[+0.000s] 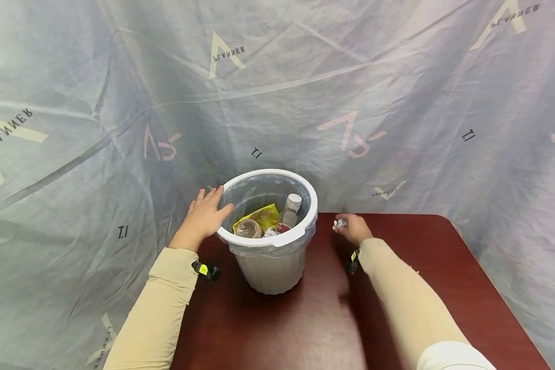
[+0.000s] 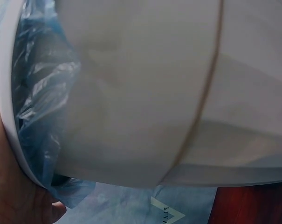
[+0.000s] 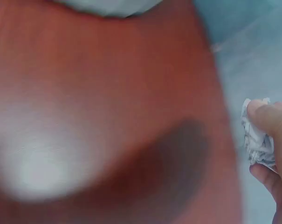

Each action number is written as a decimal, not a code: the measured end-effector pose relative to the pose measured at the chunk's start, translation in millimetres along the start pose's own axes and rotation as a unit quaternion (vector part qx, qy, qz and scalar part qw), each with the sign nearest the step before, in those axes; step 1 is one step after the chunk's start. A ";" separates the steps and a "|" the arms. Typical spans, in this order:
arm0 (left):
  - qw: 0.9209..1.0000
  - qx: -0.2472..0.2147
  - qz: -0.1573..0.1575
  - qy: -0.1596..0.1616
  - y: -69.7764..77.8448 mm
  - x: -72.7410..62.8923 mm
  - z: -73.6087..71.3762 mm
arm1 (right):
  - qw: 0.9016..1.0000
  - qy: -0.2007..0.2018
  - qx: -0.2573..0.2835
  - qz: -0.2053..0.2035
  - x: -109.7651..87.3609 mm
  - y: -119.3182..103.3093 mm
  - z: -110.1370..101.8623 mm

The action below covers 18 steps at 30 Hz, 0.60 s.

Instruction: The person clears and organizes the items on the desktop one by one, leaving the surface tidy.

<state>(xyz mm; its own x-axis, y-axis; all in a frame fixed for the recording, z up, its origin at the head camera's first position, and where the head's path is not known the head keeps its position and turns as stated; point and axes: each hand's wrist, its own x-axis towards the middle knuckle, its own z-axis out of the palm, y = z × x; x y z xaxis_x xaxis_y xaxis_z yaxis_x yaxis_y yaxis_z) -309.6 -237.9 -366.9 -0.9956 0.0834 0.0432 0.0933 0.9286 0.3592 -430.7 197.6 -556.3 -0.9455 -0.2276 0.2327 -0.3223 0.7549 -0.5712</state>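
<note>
A grey trash bin [image 1: 270, 270] with a white rim [image 1: 311, 192] and a clear bag liner [image 1: 307, 237] stands upright on the table. My left hand [image 1: 203, 218] rests at the left side of the rim, fingers spread and thumb reaching over it. The left wrist view shows that hand [image 2: 15, 182] right at the rim, beside the bin's outer wall [image 2: 131, 102]. To the right of the bin, my right hand [image 1: 355, 229] pinches a crumpled piece of white paper [image 3: 258, 137] between thumb and fingers, above the table.
Inside the bin lie a capped plastic bottle [image 1: 290, 210], a yellow wrapper [image 1: 269, 213], a clear round container [image 1: 248, 228] and some crumpled white paper [image 1: 270, 233]. The dark red table [image 1: 425, 241] backs onto a grey printed sheet [image 1: 277, 92].
</note>
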 end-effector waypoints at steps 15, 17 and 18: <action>1.000 0.003 0.013 0.002 18.8 2.0 6.7 | 0.995 0.070 -0.016 -0.062 55.6 -135.0 -139.1; 1.000 0.002 0.015 0.000 21.8 3.0 8.2 | 0.995 0.063 -0.011 -0.079 54.2 -153.7 -143.9; 1.000 0.002 0.015 -0.002 23.1 3.7 9.3 | 0.994 0.057 -0.009 -0.091 52.6 -163.6 -145.4</action>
<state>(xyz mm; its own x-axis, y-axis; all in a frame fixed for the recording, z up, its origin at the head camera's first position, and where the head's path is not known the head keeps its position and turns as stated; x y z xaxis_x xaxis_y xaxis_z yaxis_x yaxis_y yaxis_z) -311.3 -212.8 -367.1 -0.9923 0.1129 0.0509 0.1236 0.9274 0.3531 -421.1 151.5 -336.2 -0.8603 -0.2904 0.4189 -0.4849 0.7196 -0.4971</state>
